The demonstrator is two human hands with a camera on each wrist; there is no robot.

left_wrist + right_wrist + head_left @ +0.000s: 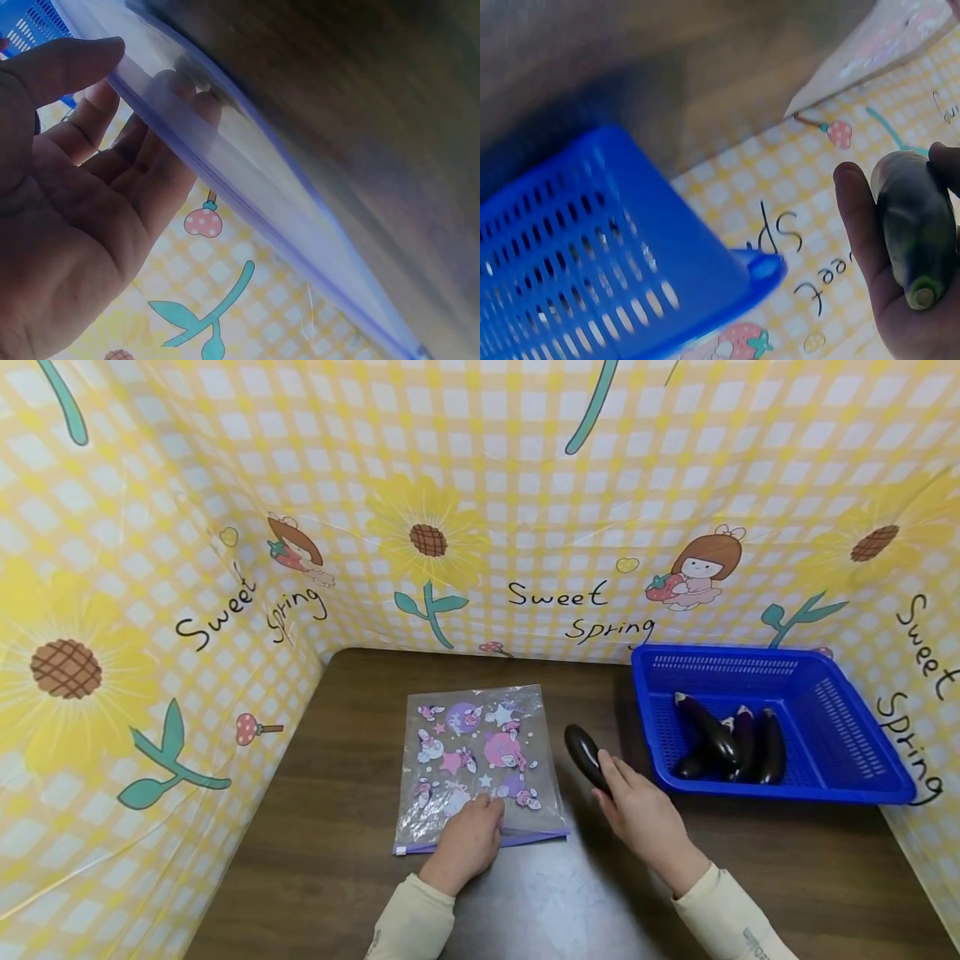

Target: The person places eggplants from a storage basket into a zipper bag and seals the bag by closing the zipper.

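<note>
A clear zip bag (483, 760), printed with purple and pink cartoon figures and stars, lies flat on the table. My left hand (465, 843) holds its near edge beside the purple zipper strip (525, 838). In the left wrist view, the thumb and fingers pinch one layer of the bag, and the mouth gapes apart. To the right of the bag, my right hand (645, 818) grips a dark, glossy eggplant (587, 756) above the table. The right wrist view shows the eggplant's green stem end (924, 294) against the palm, between thumb and fingers.
A blue perforated plastic basket (847, 727) stands at the right of the brown wooden table (300, 860), with several eggplants (738, 743) inside. Yellow checked cloth (525, 543) with sunflowers and lettering encloses the table at the back and sides.
</note>
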